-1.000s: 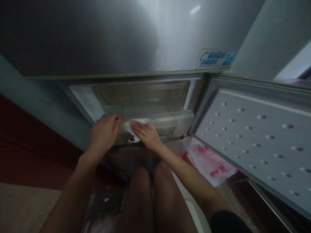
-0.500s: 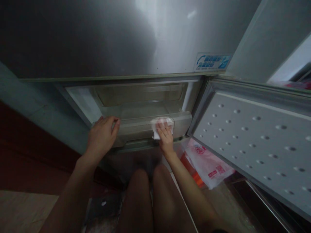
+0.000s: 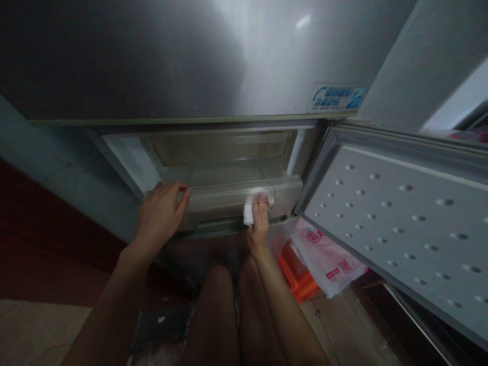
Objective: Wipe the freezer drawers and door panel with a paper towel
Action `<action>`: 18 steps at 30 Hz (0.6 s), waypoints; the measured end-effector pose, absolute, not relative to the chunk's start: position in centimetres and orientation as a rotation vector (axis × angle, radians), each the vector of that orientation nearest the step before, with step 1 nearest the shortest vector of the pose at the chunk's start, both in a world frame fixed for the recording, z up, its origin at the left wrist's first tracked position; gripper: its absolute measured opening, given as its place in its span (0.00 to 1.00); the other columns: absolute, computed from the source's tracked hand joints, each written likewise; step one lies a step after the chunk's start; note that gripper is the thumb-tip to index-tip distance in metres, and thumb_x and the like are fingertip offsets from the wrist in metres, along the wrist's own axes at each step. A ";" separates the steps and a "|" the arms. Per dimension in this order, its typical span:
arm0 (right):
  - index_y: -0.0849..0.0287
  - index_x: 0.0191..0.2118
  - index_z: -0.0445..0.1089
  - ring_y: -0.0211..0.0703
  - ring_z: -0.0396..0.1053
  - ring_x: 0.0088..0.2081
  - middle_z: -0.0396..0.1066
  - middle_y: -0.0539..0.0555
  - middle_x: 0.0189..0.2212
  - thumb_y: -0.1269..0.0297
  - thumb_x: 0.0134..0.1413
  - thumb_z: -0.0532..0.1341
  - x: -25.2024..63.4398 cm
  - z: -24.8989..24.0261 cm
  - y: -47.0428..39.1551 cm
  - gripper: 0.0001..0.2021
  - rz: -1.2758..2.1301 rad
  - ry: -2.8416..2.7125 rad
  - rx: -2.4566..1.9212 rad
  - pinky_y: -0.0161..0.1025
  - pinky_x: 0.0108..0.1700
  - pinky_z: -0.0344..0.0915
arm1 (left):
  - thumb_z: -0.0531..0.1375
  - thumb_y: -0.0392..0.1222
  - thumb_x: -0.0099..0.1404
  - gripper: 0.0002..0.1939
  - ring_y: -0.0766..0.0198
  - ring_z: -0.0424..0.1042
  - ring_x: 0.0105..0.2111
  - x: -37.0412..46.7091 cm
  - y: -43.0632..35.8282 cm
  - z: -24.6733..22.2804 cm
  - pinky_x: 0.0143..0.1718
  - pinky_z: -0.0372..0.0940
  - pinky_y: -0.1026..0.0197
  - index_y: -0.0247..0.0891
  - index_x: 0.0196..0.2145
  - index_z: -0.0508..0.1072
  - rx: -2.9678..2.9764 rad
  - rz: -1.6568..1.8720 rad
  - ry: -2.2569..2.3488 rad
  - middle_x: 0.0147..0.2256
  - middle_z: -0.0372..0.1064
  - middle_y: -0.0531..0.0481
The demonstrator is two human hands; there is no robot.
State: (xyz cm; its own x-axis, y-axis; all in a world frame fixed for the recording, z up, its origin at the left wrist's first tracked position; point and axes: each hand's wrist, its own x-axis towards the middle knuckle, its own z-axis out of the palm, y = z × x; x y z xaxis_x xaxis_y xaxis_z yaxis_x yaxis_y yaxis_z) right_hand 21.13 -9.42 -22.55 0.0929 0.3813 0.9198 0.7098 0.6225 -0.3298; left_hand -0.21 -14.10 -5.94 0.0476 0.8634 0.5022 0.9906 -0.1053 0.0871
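Note:
A pale, see-through freezer drawer point(image 3: 223, 201) is pulled partly out of the lower fridge compartment. My left hand point(image 3: 162, 208) holds its left front corner, fingers curled over the top rim and thumb on the near side. On the right half of the drawer front, my right hand point(image 3: 260, 218) presses a white cloth point(image 3: 248, 212). Part of the cloth is bunched under the fingers, whose tips are blurred. Inside, the drawer shows a bare, pale bottom.
The grey freezer door point(image 3: 385, 213) stands open to the right. Above the compartment is the closed silver upper door point(image 3: 190, 61) with a blue-lettered sticker point(image 3: 337, 97). Below the open door lie a pinkish plastic bag point(image 3: 328, 259) and an orange container point(image 3: 299, 277). My knees are close below.
My right hand has shifted slightly downward on the drawer front with the cloth, and its forearm has swung left, uncovering more of the orange container. My left hand stays in place.

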 end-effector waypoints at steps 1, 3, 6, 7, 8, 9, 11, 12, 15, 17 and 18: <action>0.51 0.71 0.40 0.44 0.42 0.70 0.42 0.52 0.70 0.85 0.48 0.43 21.2 -22.2 -9.3 0.43 -0.290 -1.531 -0.949 0.55 0.68 0.50 | 0.44 0.49 0.71 0.20 0.45 0.71 0.51 -0.2 -14.1 -5.9 0.53 0.64 0.44 0.38 0.44 0.72 -2.046 -0.641 -1.893 0.44 0.75 0.40; 0.52 0.71 0.40 0.45 0.40 0.71 0.41 0.52 0.70 0.85 0.48 0.43 21.3 -21.7 -9.1 0.43 -0.256 -1.549 -0.949 0.56 0.68 0.49 | 0.44 0.49 0.71 0.20 0.44 0.71 0.50 -0.1 -14.1 -5.9 0.52 0.65 0.44 0.37 0.44 0.72 -2.044 -0.643 -1.915 0.44 0.75 0.39; 0.52 0.71 0.40 0.45 0.39 0.71 0.42 0.53 0.70 0.85 0.49 0.42 21.4 -21.6 -8.7 0.43 -0.250 -1.561 -0.967 0.58 0.68 0.49 | 0.44 0.48 0.71 0.20 0.44 0.71 0.50 0.0 -14.1 -5.9 0.54 0.63 0.43 0.37 0.44 0.72 -2.035 -0.643 -1.920 0.44 0.75 0.39; 0.52 0.71 0.40 0.45 0.39 0.71 0.42 0.54 0.70 0.85 0.50 0.42 21.4 -21.7 -8.6 0.42 -0.252 -1.562 -0.973 0.58 0.68 0.49 | 0.44 0.49 0.71 0.20 0.45 0.71 0.50 -0.1 -14.1 -5.9 0.54 0.63 0.42 0.37 0.44 0.72 -2.034 -0.646 -1.911 0.45 0.75 0.39; 0.52 0.71 0.40 0.45 0.40 0.71 0.43 0.54 0.70 0.85 0.51 0.42 21.4 -21.9 -8.5 0.41 -0.253 -1.564 -0.979 0.58 0.68 0.49 | 0.44 0.49 0.71 0.20 0.44 0.71 0.51 -0.1 -14.1 -5.9 0.54 0.63 0.42 0.37 0.44 0.72 -2.034 -0.644 -1.905 0.44 0.75 0.39; 0.52 0.71 0.40 0.45 0.41 0.71 0.43 0.55 0.70 0.84 0.53 0.42 21.4 -22.3 -8.3 0.40 -0.257 -1.567 -0.987 0.58 0.68 0.50 | 0.44 0.49 0.71 0.21 0.43 0.70 0.51 -0.1 -14.1 -6.0 0.53 0.64 0.42 0.37 0.44 0.72 -2.036 -0.642 -1.904 0.44 0.75 0.39; 0.52 0.71 0.40 0.45 0.43 0.70 0.44 0.55 0.70 0.83 0.54 0.42 21.4 -23.1 -8.2 0.39 -0.269 -1.574 -1.007 0.57 0.68 0.50 | 0.44 0.49 0.71 0.21 0.42 0.69 0.52 -0.2 -14.1 -6.0 0.52 0.65 0.43 0.37 0.45 0.71 -2.044 -0.637 -1.908 0.45 0.74 0.39; 0.52 0.71 0.40 0.45 0.44 0.70 0.45 0.54 0.70 0.83 0.54 0.42 21.5 -23.6 -8.1 0.39 -0.276 -1.576 -1.015 0.57 0.68 0.50 | 0.44 0.49 0.71 0.21 0.42 0.69 0.52 -0.2 -14.0 -6.0 0.52 0.65 0.44 0.37 0.45 0.71 -2.046 -0.633 -1.913 0.45 0.74 0.39; 0.51 0.71 0.40 0.44 0.47 0.69 0.48 0.54 0.69 0.82 0.55 0.42 21.5 -25.3 -8.2 0.38 -0.281 -1.568 -1.020 0.55 0.68 0.51 | 0.44 0.49 0.71 0.20 0.43 0.69 0.53 -0.2 -14.0 -6.1 0.54 0.63 0.44 0.38 0.44 0.71 -2.038 -0.635 -1.925 0.45 0.74 0.40; 0.52 0.71 0.41 0.45 0.48 0.69 0.48 0.55 0.69 0.82 0.57 0.42 21.5 -26.5 -8.4 0.37 -0.268 -1.566 -1.023 0.55 0.68 0.51 | 0.44 0.49 0.71 0.20 0.45 0.69 0.53 -0.2 -14.0 -6.1 0.56 0.62 0.44 0.39 0.44 0.71 -2.036 -0.643 -1.919 0.45 0.74 0.40; 0.52 0.71 0.40 0.45 0.47 0.69 0.47 0.56 0.69 0.82 0.58 0.42 21.5 -27.1 -8.6 0.36 -0.258 -1.566 -1.027 0.55 0.68 0.51 | 0.44 0.49 0.71 0.19 0.46 0.70 0.52 -0.2 -14.0 -6.1 0.56 0.61 0.44 0.40 0.43 0.71 -2.037 -0.652 -1.909 0.45 0.75 0.41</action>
